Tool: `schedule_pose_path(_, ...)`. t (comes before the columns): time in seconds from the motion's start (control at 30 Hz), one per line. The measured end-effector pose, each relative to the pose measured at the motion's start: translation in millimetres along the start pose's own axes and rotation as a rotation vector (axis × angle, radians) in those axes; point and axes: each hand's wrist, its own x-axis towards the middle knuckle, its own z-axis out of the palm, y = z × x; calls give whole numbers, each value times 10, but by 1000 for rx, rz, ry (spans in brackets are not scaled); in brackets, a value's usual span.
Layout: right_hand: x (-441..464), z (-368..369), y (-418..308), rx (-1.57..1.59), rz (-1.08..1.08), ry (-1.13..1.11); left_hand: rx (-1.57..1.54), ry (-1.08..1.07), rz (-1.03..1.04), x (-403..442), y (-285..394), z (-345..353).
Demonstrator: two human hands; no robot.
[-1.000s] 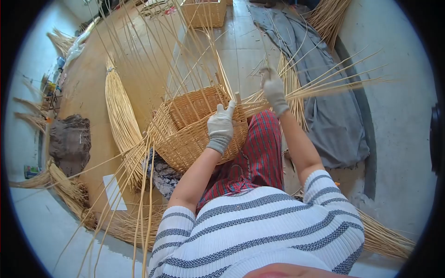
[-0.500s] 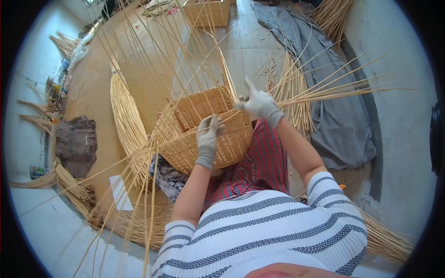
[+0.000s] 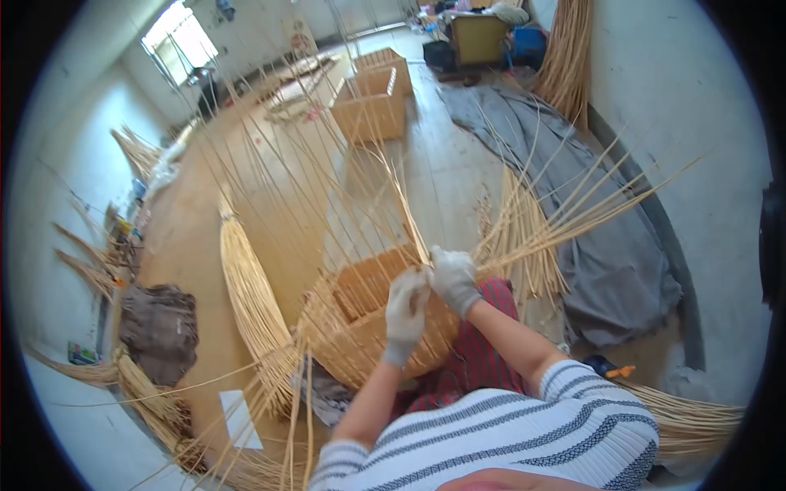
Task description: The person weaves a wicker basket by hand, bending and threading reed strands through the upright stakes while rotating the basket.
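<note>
Two-handed work at the corner of a wicker basket (image 3: 356, 353), seen with clock directions taken from the basket and twelve pointing away from the person. The basket rests against the lap, tilted, its open top toward twelve. The left hand (image 3: 407, 311), half a second ago midway along the near rim, now lies at the corner toward one o'clock, just beside the right hand (image 3: 453, 277), which is at that corner in both views. The work thus appears concentrated on one spot rather than spread along the rim. The left fingers are drawn together and the right hand is curled at the foot of the upright canes (image 3: 409, 214); blur hides whether either grips a cane, so I cannot tell. Loose canes (image 3: 573, 229) fan toward two o'clock, over a grey cloth (image 3: 602, 278); a bundle (image 3: 252, 303) lies between nine and ten.
</note>
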Motion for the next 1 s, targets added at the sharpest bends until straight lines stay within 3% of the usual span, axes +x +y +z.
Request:
schedule_pose_path(0.07,-44,-124,-51,28,-62,106,92,51,-252,-632,-150,-447)
schedule_pose_path(0.13,-61,-203,-81,135,-191,352,186,280,-559,-1178,-335,-836)
schedule_pose_path(0.17,-20,-193,-111,250,-263,495,308,355,-499,-1376,-463,-1034)
schedule_pose_path(0.2,-31,-213,-212,327,-228,493,453,413,-467,-1503,-424,-1256)
schedule_pose_path(0.23,-132,-199,-342,406,-171,477,627,332,-558,-1538,-332,-1430)
schedule_pose_path(0.27,-373,-125,-524,444,-142,368,659,250,-672,-1404,-12,-1555)
schedule_pose_path(0.33,-576,-22,-840,1438,149,-289,1004,159,-490,-1512,-148,-1769)
schedule_pose_path(0.4,-847,199,-1254,1342,62,-355,1006,122,-534,-1642,-447,-1880)
schedule_pose_path(0.47,-856,245,-1739,1445,135,-525,985,76,-563,-1613,-591,-1929)
schedule_pose_path(0.53,-665,589,-2168,1382,169,-450,923,-20,-719,-1545,-634,-2022)
schedule_pose_path(0.6,-323,824,-2402,1054,372,-537,1012,-42,-604,-1448,-585,-2064)
schedule_pose_path(0.63,-181,994,-2492,1066,379,-530,1024,-76,-676,-1411,-574,-2112)
schedule_pose_path(0.67,-68,1192,-2549,986,522,-540,1036,-119,-747,-1384,-581,-2154)
schedule_pose_path(0.7,-69,1337,-2564,903,675,-549,1077,-115,-612,-1422,-672,-2182)
schedule_pose_path(0.8,-138,1481,-2599,991,753,-376,1043,-140,-584,-1507,-893,-2237)
schedule_pose_path(0.83,-152,1352,-2592,1007,787,-366,1068,-186,-652,-1336,-638,-2205)
schedule_pose_path(1.0,-203,1275,-2676,968,572,-152,1029,-202,-708,-1329,-638,-2208)
